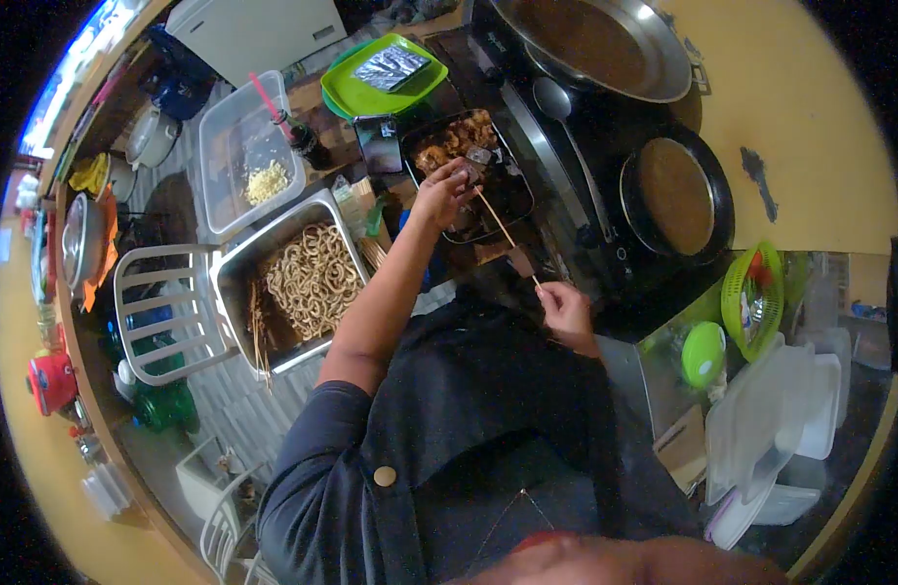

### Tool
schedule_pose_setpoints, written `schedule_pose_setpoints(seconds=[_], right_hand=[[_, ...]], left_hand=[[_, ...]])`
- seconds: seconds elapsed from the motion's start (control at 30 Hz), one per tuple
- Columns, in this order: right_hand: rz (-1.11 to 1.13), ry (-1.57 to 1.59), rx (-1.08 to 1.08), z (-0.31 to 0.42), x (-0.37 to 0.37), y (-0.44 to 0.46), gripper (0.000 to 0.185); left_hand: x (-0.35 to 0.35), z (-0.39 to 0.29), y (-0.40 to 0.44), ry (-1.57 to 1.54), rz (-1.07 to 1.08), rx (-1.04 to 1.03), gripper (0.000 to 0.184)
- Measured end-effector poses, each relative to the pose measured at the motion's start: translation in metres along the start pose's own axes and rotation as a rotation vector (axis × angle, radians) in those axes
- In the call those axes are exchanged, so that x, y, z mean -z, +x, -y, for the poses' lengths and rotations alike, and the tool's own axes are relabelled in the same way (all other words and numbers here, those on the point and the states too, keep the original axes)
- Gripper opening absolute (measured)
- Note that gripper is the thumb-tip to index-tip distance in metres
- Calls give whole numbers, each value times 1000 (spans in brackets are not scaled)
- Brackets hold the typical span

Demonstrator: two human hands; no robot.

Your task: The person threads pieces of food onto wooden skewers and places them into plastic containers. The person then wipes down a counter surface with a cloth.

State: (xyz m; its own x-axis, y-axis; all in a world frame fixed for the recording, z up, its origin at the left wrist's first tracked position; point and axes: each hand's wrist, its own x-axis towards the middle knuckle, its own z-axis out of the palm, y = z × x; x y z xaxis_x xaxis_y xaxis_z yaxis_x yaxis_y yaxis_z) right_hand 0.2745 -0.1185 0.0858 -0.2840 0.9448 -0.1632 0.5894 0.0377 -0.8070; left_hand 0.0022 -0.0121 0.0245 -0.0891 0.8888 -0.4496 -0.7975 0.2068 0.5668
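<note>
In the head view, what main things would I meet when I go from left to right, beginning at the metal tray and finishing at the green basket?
Metal tray → left hand → wooden stick → right hand → black pan → green basket.

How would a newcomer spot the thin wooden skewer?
Find the black stove, then the black rectangular tray of brown food beside it. The thin pale wooden skewer slants from over it to the right hand. Unlike brown sticks in the silvery metal pan, it is held.

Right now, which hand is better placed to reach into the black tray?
Probably your left hand: it is over the tray, while your right hand is farther off, gripping the stick.
</note>
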Motion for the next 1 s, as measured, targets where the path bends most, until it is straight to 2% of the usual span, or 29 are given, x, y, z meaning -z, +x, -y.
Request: schedule_pose_setpoints(seconds=[0.17,0.27,0.43,0.57,0.63,0.73,0.93,1.0], right_hand=[[53,76,-106,-7,-6,0,16],[17,133,32,-12,-11,1,15],[5,199,-40,-17,-14,6,13],[33,150,-168,-18,-13,10,17],[21,148,-137,-24,-17,12,18],[49,239,-155,-12,-15,14,16],[145,347,-142,-10,-12,19,17],[176,382,-119,-10,-12,21,18]], left_hand=[[-6,-1,-7,98,-18,-73,40],[-11,-2,-12,189,1,-109,40],[-13,3,-15,271,66,-137,40],[-9,14,-11,208,88,-130,39],[-8,18,-11,105,94,-91,38],[-8,20,-12,193,48,-91,38],[-19,10,-24,128,-10,-105,28],[-18,2,-23,112,-36,-29,25]])
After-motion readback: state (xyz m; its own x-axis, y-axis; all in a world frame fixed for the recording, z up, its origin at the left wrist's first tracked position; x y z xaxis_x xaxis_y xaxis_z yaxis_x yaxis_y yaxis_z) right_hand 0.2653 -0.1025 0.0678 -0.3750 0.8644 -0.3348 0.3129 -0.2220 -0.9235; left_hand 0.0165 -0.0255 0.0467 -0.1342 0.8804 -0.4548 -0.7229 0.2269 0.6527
